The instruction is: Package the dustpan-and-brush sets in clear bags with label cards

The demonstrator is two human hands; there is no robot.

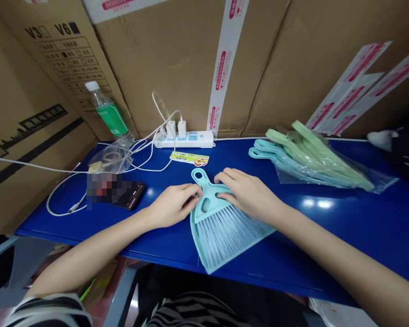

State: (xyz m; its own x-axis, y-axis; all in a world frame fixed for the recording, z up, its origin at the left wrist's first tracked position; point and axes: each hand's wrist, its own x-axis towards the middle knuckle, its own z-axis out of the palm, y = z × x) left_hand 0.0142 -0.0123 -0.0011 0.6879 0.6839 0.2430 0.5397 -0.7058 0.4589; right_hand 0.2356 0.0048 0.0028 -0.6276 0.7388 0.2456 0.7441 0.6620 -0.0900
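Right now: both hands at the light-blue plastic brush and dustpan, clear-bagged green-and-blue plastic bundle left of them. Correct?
Wrong side: the head view shows the bundle to the right of the brush and dustpan. The rest stands.

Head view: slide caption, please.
Left hand and right hand at opposite sides of a light-blue brush lying in a matching dustpan on a blue table.

Both forearms are bared. The left forearm (112, 244) is stretched forward and inward; the left grip (172, 205) is held back upward, its fingers bent toward the thumb. The right forearm (330, 254) is angled in from the opposite side; the right grip (248, 193) is arched, its thumb parted from curled fingers.
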